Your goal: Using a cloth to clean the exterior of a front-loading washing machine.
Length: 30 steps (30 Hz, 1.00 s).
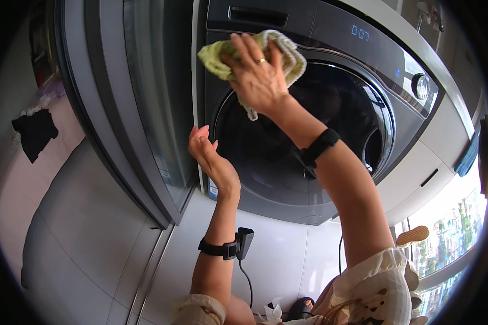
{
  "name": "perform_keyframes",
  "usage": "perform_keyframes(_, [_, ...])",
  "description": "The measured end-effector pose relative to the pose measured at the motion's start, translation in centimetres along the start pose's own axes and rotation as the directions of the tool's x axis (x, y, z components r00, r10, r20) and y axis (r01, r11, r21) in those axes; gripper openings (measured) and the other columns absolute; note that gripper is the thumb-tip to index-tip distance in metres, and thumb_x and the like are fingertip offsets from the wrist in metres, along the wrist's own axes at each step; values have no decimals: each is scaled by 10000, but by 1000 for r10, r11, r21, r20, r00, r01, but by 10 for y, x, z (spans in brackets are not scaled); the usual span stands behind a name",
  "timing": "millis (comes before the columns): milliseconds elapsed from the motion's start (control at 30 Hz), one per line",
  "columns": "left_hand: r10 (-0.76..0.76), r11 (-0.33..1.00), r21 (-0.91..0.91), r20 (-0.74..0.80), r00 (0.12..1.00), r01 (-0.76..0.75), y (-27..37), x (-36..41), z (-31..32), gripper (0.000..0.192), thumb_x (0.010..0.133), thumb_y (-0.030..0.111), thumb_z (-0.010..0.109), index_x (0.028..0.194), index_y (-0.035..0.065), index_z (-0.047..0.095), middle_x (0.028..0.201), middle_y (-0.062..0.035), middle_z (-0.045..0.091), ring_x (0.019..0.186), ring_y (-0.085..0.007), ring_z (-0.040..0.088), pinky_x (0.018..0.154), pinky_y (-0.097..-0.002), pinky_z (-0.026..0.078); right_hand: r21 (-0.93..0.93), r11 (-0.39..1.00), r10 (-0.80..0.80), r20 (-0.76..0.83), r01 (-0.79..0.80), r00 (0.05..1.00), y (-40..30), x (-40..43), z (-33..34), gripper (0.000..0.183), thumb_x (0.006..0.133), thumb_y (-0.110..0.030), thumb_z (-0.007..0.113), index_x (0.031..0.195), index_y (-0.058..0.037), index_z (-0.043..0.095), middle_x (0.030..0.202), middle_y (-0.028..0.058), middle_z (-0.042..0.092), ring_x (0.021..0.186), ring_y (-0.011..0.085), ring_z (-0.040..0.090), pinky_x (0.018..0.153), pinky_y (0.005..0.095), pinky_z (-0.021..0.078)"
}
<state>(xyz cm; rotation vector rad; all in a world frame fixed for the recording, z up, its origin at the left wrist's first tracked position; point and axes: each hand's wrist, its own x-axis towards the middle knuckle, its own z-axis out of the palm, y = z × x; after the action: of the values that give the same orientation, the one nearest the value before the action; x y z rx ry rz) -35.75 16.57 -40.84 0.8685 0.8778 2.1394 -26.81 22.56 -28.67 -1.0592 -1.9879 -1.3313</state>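
My right hand (257, 75) is spread over a yellow-green towelling cloth (213, 61) with a whitish edge, a gold ring on one finger. The folded cloth lies against the upper left front of a dark grey front-loading washing machine (223, 103), below its detergent drawer handle (258, 16). Part of the cloth hangs over the rim of the round black glass door (264, 158). Lower down, my left hand (213, 160) is loosely curled beside the door's left edge, with nothing visible in it. Whether it touches the machine, I cannot tell.
A sliding glass door (158, 101) with dark frames stands close on the left, its floor track (150, 264) running below. Right of the machine is a white cabinet (410, 174). The lit display (360, 33) and control knob (421, 86) are above. A cable (247, 280) hangs from my left wrist device.
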Motion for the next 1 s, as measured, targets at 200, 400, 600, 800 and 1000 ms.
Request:
perform_keyframes(200, [-3,998,-57,-16,1000,2,1,4,-3,351,905,293,311,1077,44,488,1258,-85,376,1130,-194,415,915,-345,326,-282,889,314,-199,-361,928,65,-66,-53,315,738,-297,598,939,-57,624,1191,98,353,1143,303,293,893,484,147])
perform_keyframes(400, [-15,996,-83,24,1000,17,4,1,3,383,893,333,321,1081,40,480,1269,-99,374,1116,-201,417,919,-350,321,-247,802,403,-448,-544,798,57,-61,-48,400,701,-243,664,1059,-97,562,1208,105,429,1169,288,355,903,509,181])
perform_keyframes(600, [-52,994,-94,-12,999,51,-1,2,-1,358,895,304,318,1060,37,489,1258,-95,381,1108,-201,417,900,-339,324,-103,985,142,37,-137,989,-20,-13,7,600,757,-409,561,1272,-142,407,1366,106,287,1309,268,167,986,511,191])
perform_keyframes(800, [30,998,-49,56,998,-28,1,-6,8,337,897,269,295,1044,32,484,1245,-91,381,1094,-202,424,894,-340,338,-180,970,-161,15,161,987,7,63,35,538,763,-398,557,1245,-196,429,1355,1,315,1299,206,189,1036,480,143])
perform_keyframes(1000, [26,1000,-17,135,990,-24,-6,-8,7,376,930,304,242,1047,19,458,1283,-132,286,1128,-235,382,911,-384,330,-175,983,-101,-269,55,958,48,53,-22,487,760,-230,548,1199,-49,441,1250,159,424,1141,317,418,942,493,309])
